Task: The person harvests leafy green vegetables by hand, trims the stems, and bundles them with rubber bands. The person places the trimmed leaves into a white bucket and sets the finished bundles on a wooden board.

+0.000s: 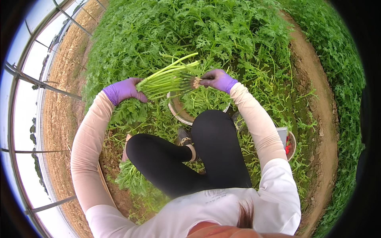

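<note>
My left hand (125,90), in a purple glove, grips a bunch of leafy greens (162,80) at its leafy end, the pale green cut stems pointing right. At the stem end, my right hand (218,80), in a purple glove with soiled fingertips, pinches a small cluster of dark strands with beige ends (195,82). The strands lie against the stems; whether they wrap around them I cannot tell. Below the bunch stands a round metal basin (178,112) with loose green trimmings in it, partly hidden by my knee.
Dense feathery-leaved plants (190,26) stand ahead. A bare soil path (315,74) curves along the right. Near my right elbow sits a round container (293,145) with red items, beside a grey flat-sided object (282,134). Cut greens (131,178) lie left of my leg. Metal greenhouse framing (44,84) rises left.
</note>
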The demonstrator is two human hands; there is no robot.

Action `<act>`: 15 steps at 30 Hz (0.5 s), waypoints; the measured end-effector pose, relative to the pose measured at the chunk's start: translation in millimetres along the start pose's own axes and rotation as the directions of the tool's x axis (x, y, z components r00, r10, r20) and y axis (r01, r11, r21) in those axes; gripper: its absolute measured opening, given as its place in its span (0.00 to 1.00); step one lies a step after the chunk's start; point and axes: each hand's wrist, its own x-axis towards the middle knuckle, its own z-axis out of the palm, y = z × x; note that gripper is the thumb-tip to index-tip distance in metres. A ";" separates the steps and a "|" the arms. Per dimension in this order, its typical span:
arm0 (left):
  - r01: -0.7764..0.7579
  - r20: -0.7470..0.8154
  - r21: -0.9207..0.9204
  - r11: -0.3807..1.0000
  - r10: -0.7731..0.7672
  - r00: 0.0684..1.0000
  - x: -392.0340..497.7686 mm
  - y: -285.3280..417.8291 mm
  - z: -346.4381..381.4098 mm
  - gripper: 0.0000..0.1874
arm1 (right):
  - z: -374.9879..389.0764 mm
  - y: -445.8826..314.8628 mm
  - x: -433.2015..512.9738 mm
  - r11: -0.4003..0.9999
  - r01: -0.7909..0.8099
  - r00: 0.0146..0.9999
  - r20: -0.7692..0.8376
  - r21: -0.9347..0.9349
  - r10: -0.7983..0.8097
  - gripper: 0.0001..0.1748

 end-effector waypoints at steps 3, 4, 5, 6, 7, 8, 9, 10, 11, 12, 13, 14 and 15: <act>0.034 -0.074 0.214 0.976 -0.018 0.997 -16.2 -1.7 -27.9 0.40 | -27.9 77.7 -23.5 0.956 -0.285 0.957 -0.075 -0.073 0.279 0.18; 0.061 -0.089 0.216 0.975 -0.043 0.995 -18.5 -7.9 -30.8 0.40 | -19.9 51.4 -25.4 0.949 -0.316 0.948 -0.036 0.002 0.316 0.19; 0.088 -0.097 0.214 0.973 -0.069 0.993 -21.1 -10.9 -27.2 0.40 | -16.0 8.5 -28.1 0.932 -0.356 0.934 0.009 0.073 0.356 0.19; 0.103 -0.092 0.223 0.969 -0.084 0.992 -19.9 -10.2 -21.8 0.40 | -5.1 -21.1 -20.2 0.949 -0.298 0.954 0.073 0.101 0.291 0.20; 0.085 -0.067 0.242 0.966 -0.071 0.995 -16.0 -8.1 -14.5 0.40 | 10.3 -47.9 -10.5 0.960 -0.245 0.965 0.129 0.133 0.229 0.20; 0.050 -0.040 0.265 0.963 -0.041 0.998 -7.3 -1.4 -8.1 0.40 | 26.7 -73.2 -0.6 0.977 -0.098 0.989 0.130 0.188 0.074 0.21; 0.014 -0.016 0.286 0.958 -0.010 1.000 -1.6 2.7 -5.1 0.40 | 37.3 -88.9 6.6 0.970 0.053 0.988 0.125 0.237 -0.085 0.22; -0.005 -0.022 0.356 0.934 0.013 1.000 1.3 3.3 -6.4 0.40 | 38.5 -86.2 13.4 0.984 0.047 0.992 0.105 0.169 -0.065 0.22; -0.021 -0.028 0.423 0.906 0.037 0.999 3.8 2.5 -8.5 0.40 | 39.9 -75.1 25.3 0.994 0.038 0.995 0.086 0.100 -0.047 0.23; -0.032 -0.041 0.486 0.873 0.059 0.997 2.5 2.0 -12.7 0.40 | 27.3 -37.3 33.2 0.999 -0.036 0.999 0.040 0.015 0.036 0.23; -0.022 -0.069 0.538 0.843 0.069 0.995 -3.2 -2.5 -16.0 0.40 | 9.7 -10.3 29.3 0.979 -0.146 0.987 0.047 -0.142 0.154 0.23; 0.029 -0.114 0.638 0.770 0.057 0.992 -5.1 1.7 -20.2 0.36 | -7.8 22.6 18.3 0.926 -0.253 0.967 -0.090 -0.280 0.237 0.23; 0.068 -0.165 0.694 0.717 0.066 0.984 -3.6 2.4 -21.5 0.35 | -28.3 53.6 3.7 0.888 -0.338 0.941 -0.144 -0.313 0.307 0.21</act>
